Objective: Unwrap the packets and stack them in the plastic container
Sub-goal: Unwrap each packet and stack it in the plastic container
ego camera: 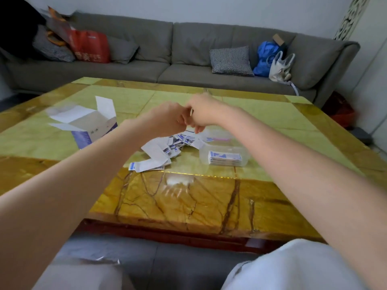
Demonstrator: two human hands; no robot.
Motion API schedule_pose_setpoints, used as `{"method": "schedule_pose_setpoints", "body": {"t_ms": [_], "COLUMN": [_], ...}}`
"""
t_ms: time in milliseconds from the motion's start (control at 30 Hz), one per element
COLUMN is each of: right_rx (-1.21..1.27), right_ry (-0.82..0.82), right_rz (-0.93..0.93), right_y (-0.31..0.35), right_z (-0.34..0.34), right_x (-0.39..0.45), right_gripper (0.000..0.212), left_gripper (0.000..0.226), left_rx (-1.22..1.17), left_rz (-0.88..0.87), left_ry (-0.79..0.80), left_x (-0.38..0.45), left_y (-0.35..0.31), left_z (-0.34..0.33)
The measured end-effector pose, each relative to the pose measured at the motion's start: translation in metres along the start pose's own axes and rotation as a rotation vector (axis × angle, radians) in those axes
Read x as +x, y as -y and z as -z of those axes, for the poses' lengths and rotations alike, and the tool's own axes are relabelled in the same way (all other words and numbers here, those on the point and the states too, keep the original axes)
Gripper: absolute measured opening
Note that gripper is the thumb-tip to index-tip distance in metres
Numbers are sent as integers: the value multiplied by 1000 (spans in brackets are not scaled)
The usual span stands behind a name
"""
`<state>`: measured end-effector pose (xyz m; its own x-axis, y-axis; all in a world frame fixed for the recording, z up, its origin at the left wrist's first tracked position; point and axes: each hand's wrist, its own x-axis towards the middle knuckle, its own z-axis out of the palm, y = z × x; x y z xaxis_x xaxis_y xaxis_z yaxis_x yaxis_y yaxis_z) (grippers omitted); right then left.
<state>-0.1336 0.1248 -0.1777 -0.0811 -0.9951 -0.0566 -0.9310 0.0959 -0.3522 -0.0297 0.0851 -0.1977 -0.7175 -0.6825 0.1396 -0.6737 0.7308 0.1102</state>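
Left hand (167, 119) and right hand (202, 111) meet above pile (167, 147), fingers curled; held thing hidden, cannot tell. Few packets (225, 158) stacked in container (226, 143). Many left on worktop (188, 201).

The table (188, 201) is showing a glossy, polished stone top, yellow and green with brown veins, and it is reflecting light. The container (225, 152) is looking like clear, smooth plastic. The packets (161, 152) are appearing as thin white paper, matt. The open box (92, 126) is looking like matt cardboard. The sofa (167, 51) is wearing grey woven cloth.
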Motion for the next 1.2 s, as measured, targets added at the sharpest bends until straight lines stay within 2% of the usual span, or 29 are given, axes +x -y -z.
{"method": "schedule_pose_setpoints", "body": {"t_ms": [167, 233, 300, 500, 667, 767, 867, 1000, 1200], "right_rx": [-82, -77, -68, 90, 231, 288, 226, 106, 63], "right_ry": [99, 124, 105, -40, -124, -165, -203, -262, -243], "right_rz": [118, 121, 121, 84, 9, 14, 47, 104, 142], "right_y": [35, 33, 28, 13, 2, -4, -6, -13, -12], "right_z": [-72, -103, -126, -138, -129, -122, -113, -108, -108], "right_x": [8, 15, 18, 15, 11, 7, -1, -10, -24], "right_gripper": [30, 37, 41, 29, 9, 13, 22, 40, 22], "left_gripper": [36, 47, 49, 45, 39, 27, 13, 21, 28], "left_rx": [120, 147, 105, -144, -174, -198, -214, -184, -44], "left_rz": [140, 159, 175, 162, 143, 131, 135, 190, 119], "left_ry": [299, 339, 307, 232, 199, 174, 127, 69, -90], "left_x": [-45, -55, -58, -61, -58, -57, -59, -65, -73], "left_y": [61, 74, 82, 89, 86, 86, 89, 92, 86], "left_z": [-39, -55, -65, -67, -68, -68, -68, -73, -69]}}
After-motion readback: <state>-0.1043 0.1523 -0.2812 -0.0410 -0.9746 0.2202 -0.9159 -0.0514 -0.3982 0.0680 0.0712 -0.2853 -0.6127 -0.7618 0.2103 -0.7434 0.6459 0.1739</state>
